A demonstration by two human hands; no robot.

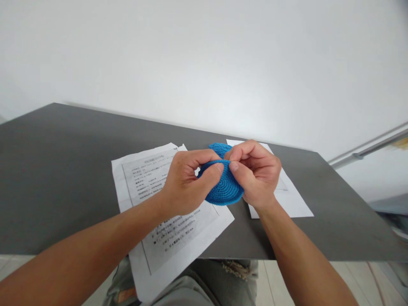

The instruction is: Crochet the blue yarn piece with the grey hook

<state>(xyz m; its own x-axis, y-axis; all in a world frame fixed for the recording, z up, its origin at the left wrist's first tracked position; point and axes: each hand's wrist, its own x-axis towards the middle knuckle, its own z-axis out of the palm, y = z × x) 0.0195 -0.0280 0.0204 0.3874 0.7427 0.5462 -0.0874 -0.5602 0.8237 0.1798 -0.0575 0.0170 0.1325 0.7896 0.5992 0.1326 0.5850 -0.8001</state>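
Note:
Between my hands is a round blue crocheted piece (225, 189), its rings of stitches facing me. My left hand (188, 178) is closed on its upper left edge, thumb in front and fingers behind. At the upper right edge, my right hand (256, 172) pinches the rim between thumb and fingertips. Behind the piece, more blue yarn work (219, 147) shows above the rim; I cannot tell whether it is joined on. Whether a hook or needle sits in the right fingers is hidden.
A printed sheet (188, 250) lies under my left arm and hangs over the front edge of the dark grey table (79, 170). Another paper (293, 199) lies at the right, partly behind my right hand. A white wall (191, 63) rises behind the table.

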